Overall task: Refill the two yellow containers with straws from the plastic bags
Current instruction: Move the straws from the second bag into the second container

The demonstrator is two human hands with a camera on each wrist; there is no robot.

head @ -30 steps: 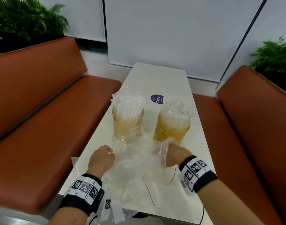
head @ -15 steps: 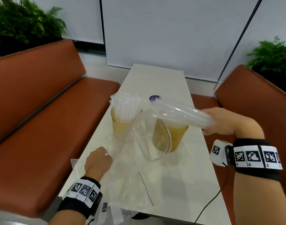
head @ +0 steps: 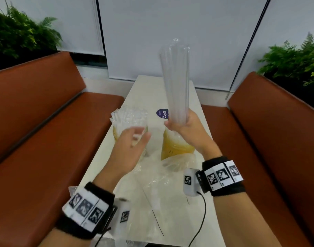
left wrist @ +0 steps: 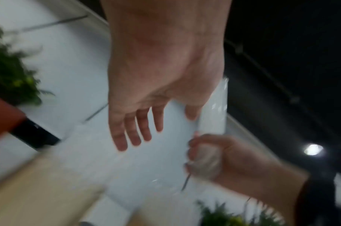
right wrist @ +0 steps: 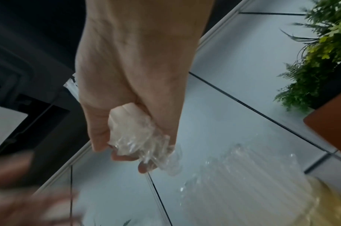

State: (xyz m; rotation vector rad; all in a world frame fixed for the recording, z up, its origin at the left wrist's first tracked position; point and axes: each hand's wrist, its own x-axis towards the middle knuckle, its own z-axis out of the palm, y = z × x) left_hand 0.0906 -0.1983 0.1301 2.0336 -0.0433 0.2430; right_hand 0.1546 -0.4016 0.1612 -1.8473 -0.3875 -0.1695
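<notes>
Beyond your right hand's (head: 185,129) fingers, clenched around an upright straw bundle (head: 175,82), sits a "ClayG" sticker (head: 162,113); below them, straw-filled yellow containers (head: 176,147). Left hand (head: 130,148) released.

Round purple sticker (head: 162,113) on the table (head: 145,90) — reads "ClayG", smaller print seemingly illegible.

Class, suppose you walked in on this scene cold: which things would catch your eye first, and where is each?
The tall bundle of clear straws, held upright in the right hand above the right yellow container. Next, the left hand, open in front of the left yellow container, already packed with straws. Crumpled plastic bags lie on the table.
</notes>
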